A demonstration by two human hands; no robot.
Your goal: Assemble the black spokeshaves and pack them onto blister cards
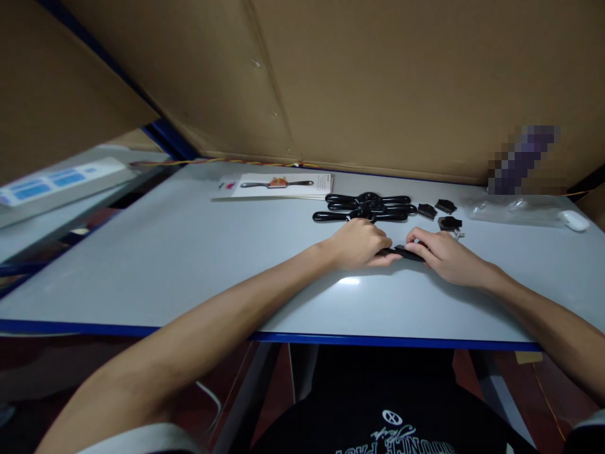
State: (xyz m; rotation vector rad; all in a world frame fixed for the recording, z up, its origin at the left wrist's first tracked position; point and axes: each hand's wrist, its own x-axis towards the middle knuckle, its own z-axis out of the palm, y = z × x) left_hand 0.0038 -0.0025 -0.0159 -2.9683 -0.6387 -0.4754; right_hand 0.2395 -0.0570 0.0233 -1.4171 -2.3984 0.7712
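My left hand (360, 244) and my right hand (442, 253) rest on the grey table (189, 252), both closed on the same small flat black part (401, 251) lying between them. My left fingers curl over its left end. My right fingertips pinch its right end. Just behind the hands lie two black tools with long handles (366, 208), side by side. To their right sit three small black pieces (439, 214).
A printed card showing a handled tool (276, 185) lies at the back of the table. A clear plastic bag (513, 210) and a white object (574, 220) sit at the far right. Cardboard walls (378, 82) stand behind. The table's blue front edge (331, 339) is near me.
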